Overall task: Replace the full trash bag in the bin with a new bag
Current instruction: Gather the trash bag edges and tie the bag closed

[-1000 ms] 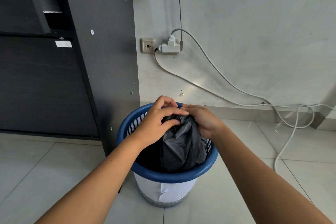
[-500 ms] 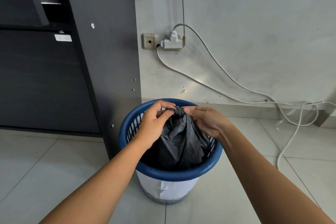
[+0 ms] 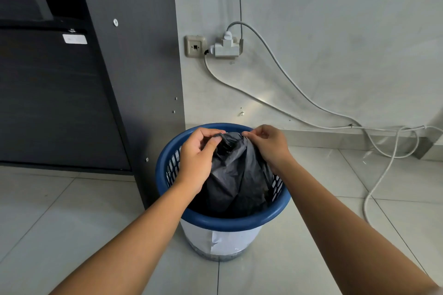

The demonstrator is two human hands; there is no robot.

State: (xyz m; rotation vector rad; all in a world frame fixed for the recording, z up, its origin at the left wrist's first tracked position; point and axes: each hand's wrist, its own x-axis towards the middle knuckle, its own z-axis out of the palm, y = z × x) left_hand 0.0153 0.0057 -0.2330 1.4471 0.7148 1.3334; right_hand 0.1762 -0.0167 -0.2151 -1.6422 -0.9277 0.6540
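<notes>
A blue slotted bin (image 3: 223,221) with a white lower part stands on the tiled floor. Inside it sits a dark grey trash bag (image 3: 237,175), its top gathered into a bunch at the bin's far rim. My left hand (image 3: 196,158) pinches the left side of that bunch between thumb and fingers. My right hand (image 3: 268,143) grips the right side of it. The lower part of the bag is hidden inside the bin.
A dark cabinet (image 3: 134,67) stands right against the bin's left. On the wall behind are a socket (image 3: 195,46) and a white adapter (image 3: 226,49), with white cables (image 3: 383,165) running down to the floor at the right.
My hands have drawn slightly apart at the bag's gathered top, and the bag's neck stands higher. My view has tilted down a little.
</notes>
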